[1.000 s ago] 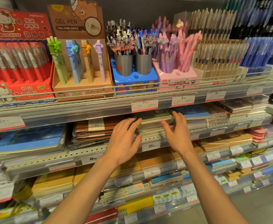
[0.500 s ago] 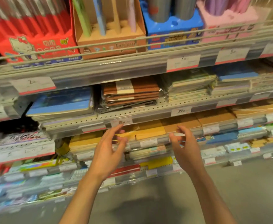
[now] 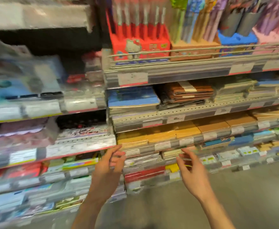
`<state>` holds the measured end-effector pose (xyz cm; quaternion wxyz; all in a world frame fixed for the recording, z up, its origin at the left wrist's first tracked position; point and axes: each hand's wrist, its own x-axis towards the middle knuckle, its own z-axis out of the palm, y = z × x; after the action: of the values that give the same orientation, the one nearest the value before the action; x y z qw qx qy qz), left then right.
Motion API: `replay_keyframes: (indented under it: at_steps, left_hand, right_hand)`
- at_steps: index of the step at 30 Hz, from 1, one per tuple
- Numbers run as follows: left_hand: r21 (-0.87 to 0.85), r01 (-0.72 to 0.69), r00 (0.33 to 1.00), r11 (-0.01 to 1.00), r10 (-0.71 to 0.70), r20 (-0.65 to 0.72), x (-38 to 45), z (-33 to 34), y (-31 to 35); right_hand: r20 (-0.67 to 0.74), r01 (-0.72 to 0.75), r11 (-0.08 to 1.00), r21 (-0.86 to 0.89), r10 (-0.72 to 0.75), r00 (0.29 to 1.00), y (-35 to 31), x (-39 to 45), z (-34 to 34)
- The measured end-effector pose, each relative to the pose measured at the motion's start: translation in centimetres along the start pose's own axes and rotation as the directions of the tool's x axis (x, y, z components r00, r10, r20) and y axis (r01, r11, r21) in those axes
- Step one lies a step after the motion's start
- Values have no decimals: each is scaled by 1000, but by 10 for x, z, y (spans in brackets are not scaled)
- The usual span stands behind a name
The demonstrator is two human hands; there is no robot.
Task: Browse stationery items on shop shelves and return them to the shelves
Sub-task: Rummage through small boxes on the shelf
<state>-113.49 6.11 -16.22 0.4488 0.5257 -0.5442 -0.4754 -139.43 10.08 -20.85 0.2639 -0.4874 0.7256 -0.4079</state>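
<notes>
My left hand (image 3: 108,169) and right hand (image 3: 192,174) are raised in front of the lower shelves (image 3: 168,144). Each grip is released: fingers loosely curled, holding nothing. The kraft notebooks (image 3: 161,133) lie stacked on their shelf just above my fingertips. The frame is motion-blurred; finer contact cannot be determined.

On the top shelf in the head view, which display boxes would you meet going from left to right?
Red display box → tan cardboard box → blue box → pink box, cut off by the frame's right edge.
</notes>
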Motion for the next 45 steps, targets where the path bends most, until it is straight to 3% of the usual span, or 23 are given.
replay_keyframes:
  at_steps: [7,14,19,27,32,35,40,45]
  left_hand:
    - [-64,17,991,998,-25,-129,-16,-101,-15]
    - [-47,5,975,999,-15,-223,6,-149,-17]
    - [196,-118,951,973,168,-260,25,-174,17]
    - [510,-356,846,783,502,-179,63,-213,60]
    - [662,-508,739,550,674,7,92,-243,79]
    - [698,-542,699,468,712,65,107,-267,83]
    - [695,-603,634,392,764,119,114,-308,85]
    - [734,-564,571,379,821,15,119,-359,90]
  right_hand:
    - [57,56,998,-4,-56,997,-66,-36,65]
    - [34,142,990,9,-143,989,-110,-19,102]
    - [31,253,967,9,-253,967,-152,3,127]
    - [9,457,889,-41,-457,889,-230,22,156]
    - [-105,517,846,-134,-531,841,-273,24,162]
    - [-118,551,806,-218,-582,805,-301,23,170]
    - [-102,590,724,-356,-658,746,-338,19,195]
    - [-36,631,649,-426,-709,704,-374,13,225]
